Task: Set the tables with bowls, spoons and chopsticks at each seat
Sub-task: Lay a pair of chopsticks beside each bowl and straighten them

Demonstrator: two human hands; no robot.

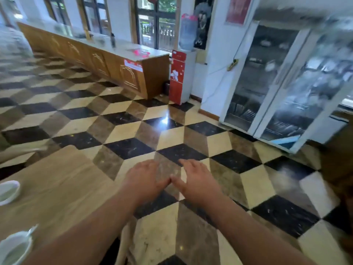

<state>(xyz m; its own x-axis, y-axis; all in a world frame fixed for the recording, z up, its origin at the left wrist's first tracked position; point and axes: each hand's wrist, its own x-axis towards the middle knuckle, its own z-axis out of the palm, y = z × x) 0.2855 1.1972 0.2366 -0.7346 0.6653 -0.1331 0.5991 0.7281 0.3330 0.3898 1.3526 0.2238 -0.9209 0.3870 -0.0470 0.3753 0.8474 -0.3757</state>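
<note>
Bowls on wooden table, far left | left hand, right hand: palms down, fingers loosely extended, empty, thumbs nearly touching | cube-pattern tile floor; glass cabinet right.

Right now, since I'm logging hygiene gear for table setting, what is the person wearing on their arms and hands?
Nothing visible. The left hand and right hand are bare: no gloves, rings or watch show. The left forearm and right forearm are uncovered down to the frame's edge, so no sleeve appears. Blur could hide small jewellery.

Likely a restaurant dining room; wooden counter, glass-door crockery cabinet, laid table.
</note>
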